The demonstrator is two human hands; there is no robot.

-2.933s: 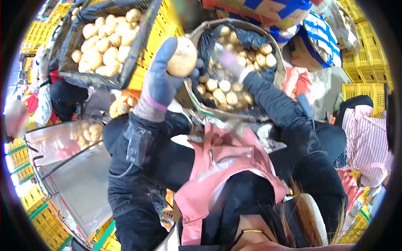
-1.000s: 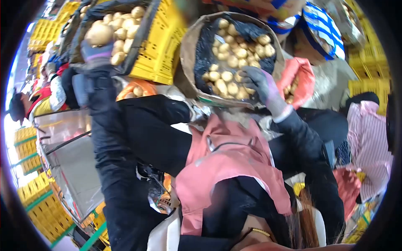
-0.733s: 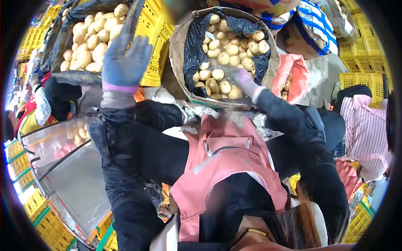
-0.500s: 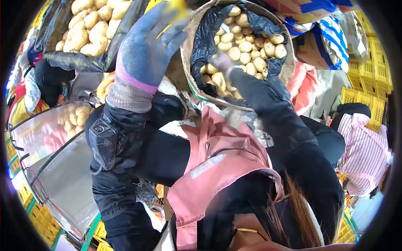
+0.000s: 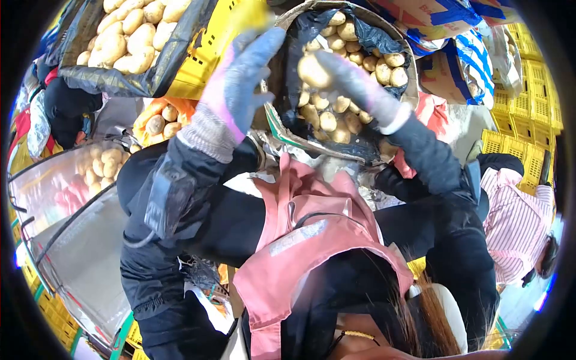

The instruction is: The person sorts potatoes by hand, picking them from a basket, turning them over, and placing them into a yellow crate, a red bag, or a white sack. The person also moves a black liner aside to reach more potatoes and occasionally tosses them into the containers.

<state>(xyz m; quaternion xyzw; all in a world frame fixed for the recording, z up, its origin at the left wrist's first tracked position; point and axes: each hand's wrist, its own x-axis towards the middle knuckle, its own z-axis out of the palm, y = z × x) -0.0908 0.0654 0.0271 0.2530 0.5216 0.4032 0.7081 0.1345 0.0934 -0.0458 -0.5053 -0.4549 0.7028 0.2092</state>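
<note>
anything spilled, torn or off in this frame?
Nothing stands out. The right hand grips a potato over the lined sack; the left hand is open beside it. Potatoes sit inside the yellow crate.

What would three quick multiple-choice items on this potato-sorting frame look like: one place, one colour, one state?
1. Where does the potato in the right hand sit?
A. over the lined sack
B. inside the yellow crate
C. on the apron

2. What colour is the cuff band on the left hand glove?
A. green
B. pink
C. white

3. What state is the left hand in?
A. closed on a potato
B. open and empty
C. gripping the crate

Answers: 1 A, the potato is held above the sack's other potatoes. 2 B, a pink band crosses the glove at the wrist. 3 B, its fingers are spread with nothing in them.
</note>
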